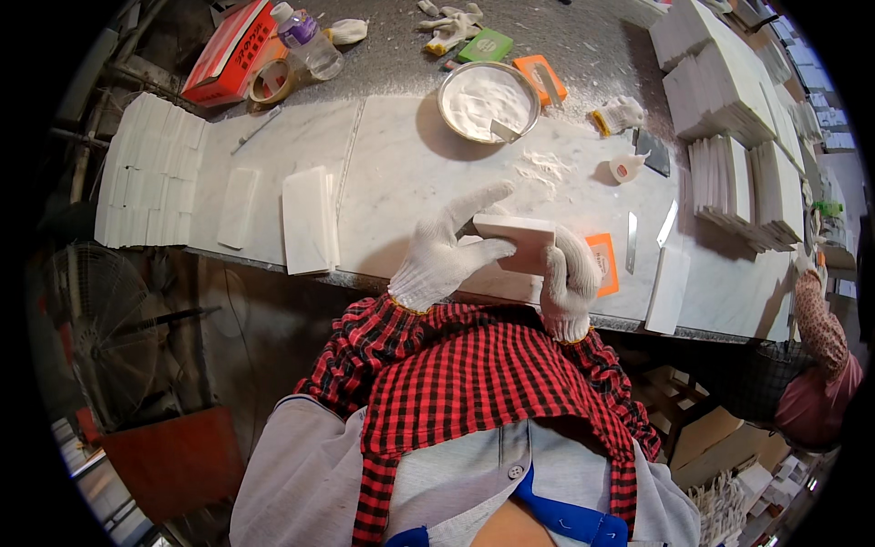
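The right hand (pixel 572 283) grips a white tile (pixel 530 239) above the tabletop (pixel 392 137); the left hand (pixel 439 251) is spread, thumb against the tile. The right hand partly covers an orange box (pixel 604 260); a powder-filled bowl (pixel 453 132) stands beyond, between white stacks (pixel 150 173).

White gloves (pixel 440 252), red-black checked sleeves (pixel 342 356) and apron (pixel 492 378), and a grey, apparently buttoned shirt (pixel 301 474) are worn.

At the near edge of the worktop (pixel 392 173), the gloved left hand (pixel 439 255) spreads thumb and forefinger rightward, while the gloved right hand (pixel 572 278) curls its fingers in a grip, both forearms (pixel 360 342) sleeved.
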Demonstrator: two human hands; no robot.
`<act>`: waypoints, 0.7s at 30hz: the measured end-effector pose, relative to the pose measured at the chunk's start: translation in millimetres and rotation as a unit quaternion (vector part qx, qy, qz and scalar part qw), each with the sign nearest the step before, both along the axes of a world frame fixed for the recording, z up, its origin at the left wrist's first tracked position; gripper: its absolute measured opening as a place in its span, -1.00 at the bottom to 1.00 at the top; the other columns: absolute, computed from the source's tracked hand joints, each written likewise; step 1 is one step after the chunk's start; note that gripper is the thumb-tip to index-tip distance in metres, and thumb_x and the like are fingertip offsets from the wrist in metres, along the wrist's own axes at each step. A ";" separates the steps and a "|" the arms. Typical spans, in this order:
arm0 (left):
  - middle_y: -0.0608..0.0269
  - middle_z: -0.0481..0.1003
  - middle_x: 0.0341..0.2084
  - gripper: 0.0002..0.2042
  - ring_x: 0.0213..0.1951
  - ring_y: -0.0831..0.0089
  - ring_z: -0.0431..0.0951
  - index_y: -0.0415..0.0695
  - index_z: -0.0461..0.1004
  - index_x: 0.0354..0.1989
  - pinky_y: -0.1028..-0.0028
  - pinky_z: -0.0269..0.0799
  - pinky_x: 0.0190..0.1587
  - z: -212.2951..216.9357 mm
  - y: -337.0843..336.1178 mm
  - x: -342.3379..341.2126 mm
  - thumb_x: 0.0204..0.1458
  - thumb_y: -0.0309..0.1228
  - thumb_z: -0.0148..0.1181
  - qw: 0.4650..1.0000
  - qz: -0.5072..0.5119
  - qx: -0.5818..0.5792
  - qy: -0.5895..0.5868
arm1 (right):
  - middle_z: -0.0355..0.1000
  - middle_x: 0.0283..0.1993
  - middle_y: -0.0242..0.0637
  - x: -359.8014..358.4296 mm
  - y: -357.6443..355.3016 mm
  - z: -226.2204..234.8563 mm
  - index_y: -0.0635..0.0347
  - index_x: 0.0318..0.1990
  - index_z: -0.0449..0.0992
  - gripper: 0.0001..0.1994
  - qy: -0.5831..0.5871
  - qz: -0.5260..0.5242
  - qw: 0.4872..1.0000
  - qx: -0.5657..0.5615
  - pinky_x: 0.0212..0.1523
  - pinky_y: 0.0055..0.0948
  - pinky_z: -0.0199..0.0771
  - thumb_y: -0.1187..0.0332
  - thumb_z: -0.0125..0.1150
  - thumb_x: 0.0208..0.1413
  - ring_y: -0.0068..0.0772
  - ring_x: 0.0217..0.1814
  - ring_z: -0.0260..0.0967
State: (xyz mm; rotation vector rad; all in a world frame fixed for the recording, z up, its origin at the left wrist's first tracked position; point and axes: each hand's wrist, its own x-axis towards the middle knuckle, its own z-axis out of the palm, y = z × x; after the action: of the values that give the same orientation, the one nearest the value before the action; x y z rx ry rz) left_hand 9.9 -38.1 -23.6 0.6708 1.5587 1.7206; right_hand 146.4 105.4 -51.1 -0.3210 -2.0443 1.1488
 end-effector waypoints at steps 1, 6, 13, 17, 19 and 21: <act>0.16 0.58 -0.05 -0.38 -0.04 0.46 0.58 -0.25 0.35 0.30 0.45 0.55 0.03 1.3 -1.9 -0.8 -0.01 -0.74 0.32 1.000 0.000 -0.002 0.015 | 0.57 -0.23 -0.07 0.3 2.9 4.2 0.41 -0.07 0.58 -0.78 -0.007 0.005 0.999 0.032 -0.13 -0.31 0.48 0.48 0.25 0.17 -0.12 -0.22 0.51; 0.15 0.62 -0.13 -0.42 -0.07 0.45 0.61 -0.25 0.44 0.22 0.46 0.56 0.03 9.7 -6.4 -5.7 -0.05 -0.75 0.35 0.992 -0.004 -0.011 0.129 | 0.58 -0.22 -0.05 -2.4 9.1 7.2 0.37 -0.10 0.59 -0.77 0.004 0.021 0.994 0.103 -0.16 -0.25 0.49 0.44 0.31 0.12 -0.02 -0.23 0.51; 0.12 0.63 -0.05 -0.55 -0.05 0.49 0.61 -0.26 0.50 0.17 0.48 0.53 0.03 26.3 -6.9 -10.1 0.06 -0.52 0.36 0.983 -0.003 -0.090 0.160 | 0.58 -0.27 -0.10 -13.3 5.0 23.6 0.33 -0.12 0.60 -0.81 -0.094 0.046 0.994 0.028 -0.19 -0.28 0.48 0.41 0.26 0.18 -0.07 -0.26 0.53; 0.08 0.62 -0.03 -0.57 0.00 0.49 0.58 -0.29 0.48 0.18 0.47 0.48 0.07 10.5 -2.2 -19.4 0.22 -0.29 0.25 0.962 0.007 -0.167 0.216 | 0.59 -0.25 -0.05 -30.7 6.9 19.6 0.32 -0.11 0.61 -0.73 -0.212 0.103 0.965 -0.113 -0.15 -0.36 0.50 0.26 0.17 0.29 -0.15 -0.23 0.56; 0.08 0.61 0.00 -0.56 0.04 0.48 0.56 -0.28 0.47 0.20 0.47 0.44 0.12 -3.1 -5.1 -20.9 0.24 -0.26 0.23 0.970 0.019 -0.171 0.172 | 0.61 -0.21 -0.06 -36.0 9.9 12.6 0.33 -0.07 0.61 -0.65 -0.259 0.129 0.945 -0.153 -0.09 -0.40 0.50 0.18 0.11 0.33 -0.27 -0.17 0.56; 0.09 0.59 0.03 -0.56 0.07 0.48 0.53 -0.28 0.47 0.21 0.47 0.41 0.15 -12.2 -7.2 -22.1 0.25 -0.25 0.21 0.976 0.024 -0.169 0.134 | 0.61 -0.20 -0.06 -40.5 13.4 7.6 0.33 -0.07 0.61 -0.65 -0.275 0.141 0.935 -0.174 -0.08 -0.40 0.49 0.17 0.12 0.33 -0.30 -0.16 0.55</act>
State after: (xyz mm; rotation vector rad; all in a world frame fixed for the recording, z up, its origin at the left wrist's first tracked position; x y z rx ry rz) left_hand -12.2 -45.3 -35.9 0.7128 2.0115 1.3893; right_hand 105.9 118.8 -43.5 -0.5908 -2.4119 1.7609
